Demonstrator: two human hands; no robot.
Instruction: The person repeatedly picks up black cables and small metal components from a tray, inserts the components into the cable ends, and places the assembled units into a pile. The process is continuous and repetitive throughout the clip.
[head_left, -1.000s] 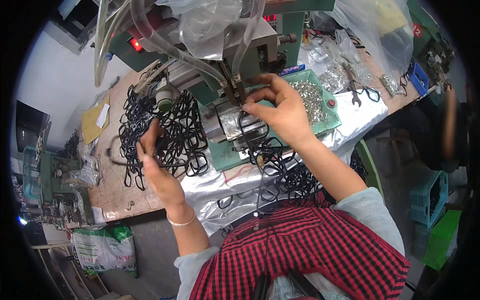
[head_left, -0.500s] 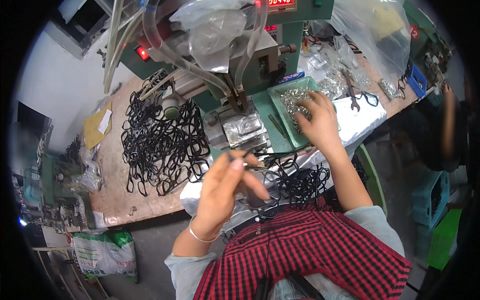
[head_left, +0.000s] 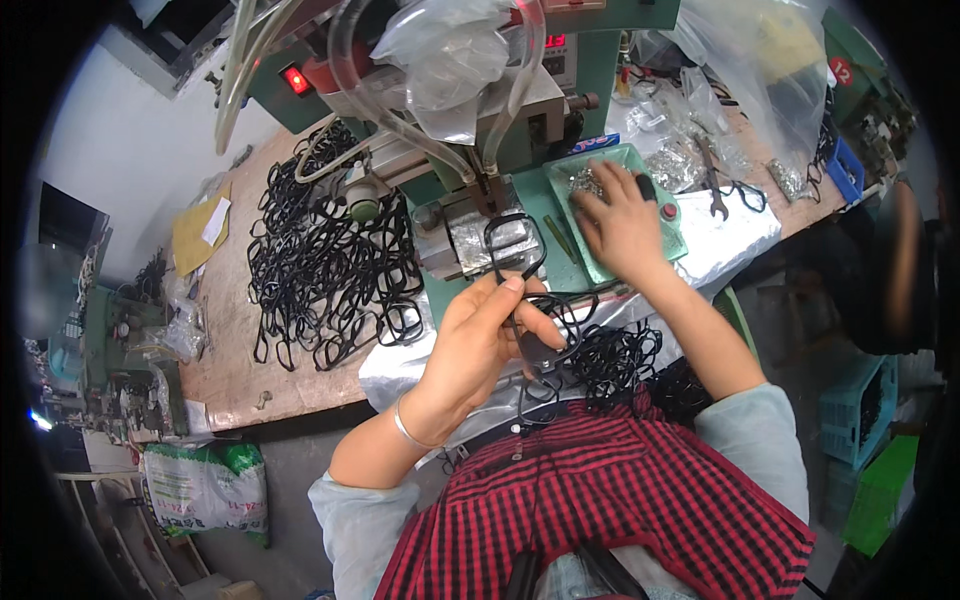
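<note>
My left hand (head_left: 492,332) is closed on a black eyeglass frame (head_left: 543,258), pinched between thumb and fingers. One rim loop stands up past the fingertips, in front of the machine's metal work plate (head_left: 468,238). A dark flat piece (head_left: 538,350) shows below the fingers; whether it belongs to the frame I cannot tell. My right hand (head_left: 625,225) reaches over a green tray (head_left: 676,246), fingers apart and bent down among small shiny metal parts (head_left: 584,182). Nothing shows held there, though the fingertips are partly hidden. Something black (head_left: 646,187) sits by its outer fingers.
A green machine (head_left: 640,14) with clear hoses stands ahead. Many black frames (head_left: 330,270) are heaped at left, and more (head_left: 615,360) lie near my apron. A wrench (head_left: 712,180) and bagged metal parts (head_left: 675,168) lie right of the tray. Tweezers (head_left: 560,238) rest beside it.
My left hand has moved slightly to the right and up, bringing the frame's rim loop upright toward the machine. My right hand remains over the tray, its fingers shifted slightly toward the far left.
</note>
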